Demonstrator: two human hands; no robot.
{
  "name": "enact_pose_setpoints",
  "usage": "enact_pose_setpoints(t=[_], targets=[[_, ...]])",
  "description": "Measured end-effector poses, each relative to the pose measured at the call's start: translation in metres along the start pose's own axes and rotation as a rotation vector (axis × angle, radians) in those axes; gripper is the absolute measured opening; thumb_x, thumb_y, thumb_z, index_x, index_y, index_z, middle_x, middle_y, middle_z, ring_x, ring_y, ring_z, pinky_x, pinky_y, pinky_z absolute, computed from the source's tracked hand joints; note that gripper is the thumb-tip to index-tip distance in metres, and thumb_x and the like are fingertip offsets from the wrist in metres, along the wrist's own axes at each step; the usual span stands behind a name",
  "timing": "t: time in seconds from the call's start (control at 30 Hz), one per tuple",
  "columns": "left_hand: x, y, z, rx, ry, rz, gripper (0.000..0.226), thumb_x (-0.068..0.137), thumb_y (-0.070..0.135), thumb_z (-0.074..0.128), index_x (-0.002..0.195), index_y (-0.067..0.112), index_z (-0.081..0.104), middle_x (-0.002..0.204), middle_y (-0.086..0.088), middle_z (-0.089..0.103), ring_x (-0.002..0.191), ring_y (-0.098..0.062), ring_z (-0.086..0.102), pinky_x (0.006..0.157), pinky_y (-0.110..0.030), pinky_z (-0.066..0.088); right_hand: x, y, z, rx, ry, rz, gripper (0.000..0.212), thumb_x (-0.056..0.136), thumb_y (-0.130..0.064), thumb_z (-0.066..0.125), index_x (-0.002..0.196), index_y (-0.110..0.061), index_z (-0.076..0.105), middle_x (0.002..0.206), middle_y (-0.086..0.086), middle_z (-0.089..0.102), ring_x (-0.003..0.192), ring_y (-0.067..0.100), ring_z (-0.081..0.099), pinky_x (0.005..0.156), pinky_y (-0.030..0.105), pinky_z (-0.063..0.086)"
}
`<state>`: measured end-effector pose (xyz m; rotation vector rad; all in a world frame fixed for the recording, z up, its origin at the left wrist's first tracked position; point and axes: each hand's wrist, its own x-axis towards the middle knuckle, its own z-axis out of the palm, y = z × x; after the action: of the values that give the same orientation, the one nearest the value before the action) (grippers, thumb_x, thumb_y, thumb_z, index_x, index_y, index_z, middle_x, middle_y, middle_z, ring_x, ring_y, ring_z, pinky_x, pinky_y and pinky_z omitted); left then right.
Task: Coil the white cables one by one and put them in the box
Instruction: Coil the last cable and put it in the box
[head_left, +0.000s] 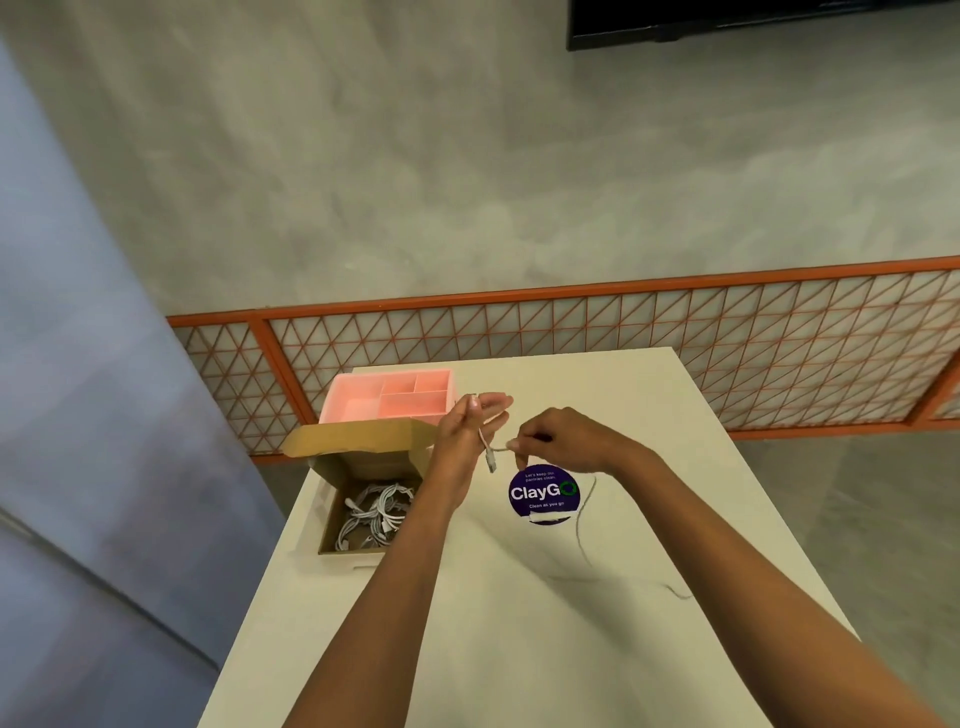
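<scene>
A pale table (519, 623) is seen from above, with two bare forearms reaching out over it. A thin white cable (487, 451) is held up between both hands. The left hand (467, 431) is held flat and upright with fingers extended, the cable laid across its palm and pinned near one end, so that a connector hangs just below it. The right hand (550, 436) is narrowed to a pinch on the cable a short way along. From there the rest of the cable droops to the tabletop and trails toward the near right.

The cable is judged to be light, soft and limp, likely to slip or spring loose unless pinched firmly. It is best held near the connector end while loops are wound around the fingers.

To the left, at the table's edge, an open cardboard box (337, 457) is seen, with several coiled white cables (374, 512) already inside. Just beyond it a pink divided organiser (389, 397) is set. A round purple sticker (543, 493) is fixed to the table beneath the right hand.

The tabletop is smooth and matte. Beyond it a grey concrete wall is seen, with an orange lattice panel along its base.
</scene>
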<state>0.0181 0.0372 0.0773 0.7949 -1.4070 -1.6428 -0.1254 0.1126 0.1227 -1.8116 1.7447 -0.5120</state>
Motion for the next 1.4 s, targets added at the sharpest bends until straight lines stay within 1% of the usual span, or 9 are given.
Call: enact_pose_setpoints(t=[0.17, 0.27, 0.4, 0.5, 0.63, 0.9, 1.03, 1.17, 1.4], targets=[[-0.011, 0.002, 0.000, 0.151, -0.151, -0.097, 0.033, 0.104, 0.029, 0.030, 0.106, 0.016, 0.059, 0.077, -0.002, 0.073, 0.067, -0.021, 0.070, 0.077, -0.037, 0.051, -0.003, -0.023, -0.023, -0.013, 0.142, -0.076, 0.033, 0.095, -0.036, 0.052, 0.079, -0.012, 0.069, 0.060, -0.010, 0.052, 0.055, 0.002, 0.047, 0.055, 0.014, 0.034], [-0.019, 0.008, 0.002, 0.103, -0.215, -0.149, 0.034, 0.104, 0.030, 0.029, 0.109, 0.019, 0.060, 0.053, 0.001, 0.057, 0.038, -0.009, 0.044, 0.075, -0.030, 0.052, -0.003, -0.025, -0.035, 0.042, 0.226, -0.079, 0.035, 0.095, -0.034, 0.053, 0.081, -0.005, 0.067, 0.060, -0.009, 0.051, 0.052, 0.003, 0.045, 0.053, 0.015, 0.032], [-0.027, 0.018, 0.005, -0.126, -0.351, -0.202, 0.042, 0.104, 0.031, 0.026, 0.109, 0.011, 0.062, 0.040, 0.005, 0.029, 0.032, -0.004, 0.018, 0.048, -0.019, 0.037, -0.004, -0.025, -0.035, 0.121, 0.323, -0.058, 0.032, 0.094, -0.035, 0.055, 0.079, -0.009, 0.067, 0.065, 0.002, 0.053, 0.055, 0.008, 0.042, 0.054, 0.021, 0.032], [-0.033, 0.021, 0.003, -0.262, -0.426, -0.247, 0.043, 0.104, 0.032, 0.025, 0.106, 0.007, 0.060, 0.038, 0.007, 0.028, 0.029, -0.001, 0.018, 0.038, -0.017, 0.022, -0.004, -0.024, -0.032, 0.179, 0.369, -0.036, 0.031, 0.091, -0.037, 0.059, 0.077, -0.011, 0.068, 0.073, 0.012, 0.061, 0.059, 0.013, 0.045, 0.058, 0.025, 0.035], [-0.039, 0.021, 0.006, -0.357, -0.499, -0.283, 0.039, 0.102, 0.031, 0.028, 0.099, 0.006, 0.058, 0.038, 0.009, 0.032, 0.026, -0.001, 0.022, 0.034, -0.014, 0.023, -0.006, -0.023, -0.027, 0.252, 0.423, -0.024, 0.030, 0.090, -0.037, 0.061, 0.078, -0.011, 0.069, 0.074, 0.005, 0.063, 0.063, 0.012, 0.048, 0.062, 0.026, 0.038], [-0.040, 0.026, 0.003, -0.540, -0.506, -0.246, 0.041, 0.099, 0.027, 0.033, 0.115, 0.006, 0.065, 0.040, 0.007, 0.036, 0.025, -0.002, 0.027, 0.036, -0.015, 0.025, -0.005, -0.014, -0.027, 0.321, 0.382, -0.052, 0.026, 0.096, -0.032, 0.052, 0.083, -0.016, 0.068, 0.088, 0.001, 0.066, 0.078, 0.017, 0.055, 0.069, 0.026, 0.038], [-0.037, 0.031, 0.000, -0.551, -0.489, -0.184, 0.041, 0.099, 0.027, 0.035, 0.126, 0.007, 0.058, 0.041, 0.006, 0.039, 0.026, -0.005, 0.031, 0.042, -0.017, 0.025, -0.007, -0.003, -0.014, 0.255, 0.353, -0.052, 0.027, 0.101, -0.026, 0.042, 0.084, -0.019, 0.061, 0.076, -0.004, 0.055, 0.069, 0.012, 0.047, 0.065, 0.024, 0.037], [-0.033, 0.035, 0.001, -0.400, -0.315, -0.114, 0.045, 0.100, 0.027, 0.035, 0.140, 0.007, 0.042, 0.045, 0.006, 0.043, 0.033, -0.004, 0.035, 0.058, -0.015, 0.049, -0.009, 0.000, 0.005, 0.269, 0.235, 0.009, 0.027, 0.103, -0.022, 0.034, 0.088, -0.015, 0.057, 0.060, -0.002, 0.049, 0.049, 0.007, 0.043, 0.051, 0.015, 0.038], [-0.020, 0.039, -0.002, -0.398, -0.119, -0.048, 0.040, 0.102, 0.020, 0.037, 0.140, 0.008, 0.041, 0.085, -0.004, 0.075, 0.068, -0.011, 0.070, 0.078, -0.024, 0.057, -0.011, -0.002, 0.021, 0.150, 0.085, 0.039, 0.028, 0.102, -0.015, 0.032, 0.088, -0.018, 0.055, 0.063, -0.005, 0.048, 0.058, 0.011, 0.042, 0.062, 0.026, 0.036]])
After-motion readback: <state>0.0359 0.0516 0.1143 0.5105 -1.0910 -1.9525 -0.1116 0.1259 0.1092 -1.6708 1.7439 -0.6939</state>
